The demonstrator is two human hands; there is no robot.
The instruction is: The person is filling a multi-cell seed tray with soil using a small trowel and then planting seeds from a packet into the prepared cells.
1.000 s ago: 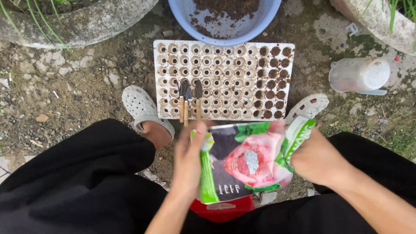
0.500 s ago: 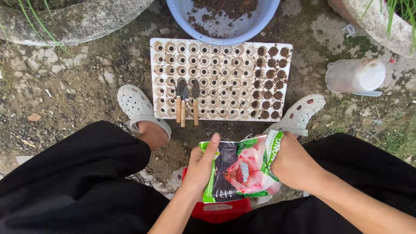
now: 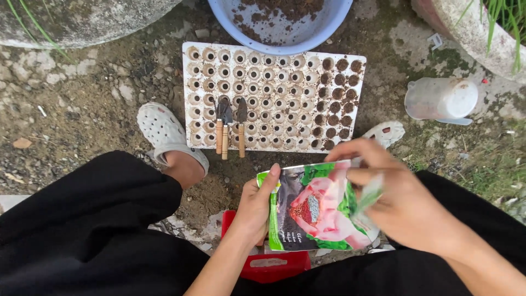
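Head view, left hand gripping left edge of seed packet, right hand pinching its top right corner, packet held above red stool, seed tray on ground ahead with three small tools, blue basin beyond.

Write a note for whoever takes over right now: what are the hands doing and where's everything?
Left hand: holds the seed packet by its left edge.
Right hand: fingers pinch the packet's top right corner.
Seed tray: on the ground ahead, three small tools lying on it. Bowl of soil beyond it, plastic jug to the right.
Done: right-hand tray cells hold soil.
Left: the other cells look empty; whether the packet is open cannot be told.
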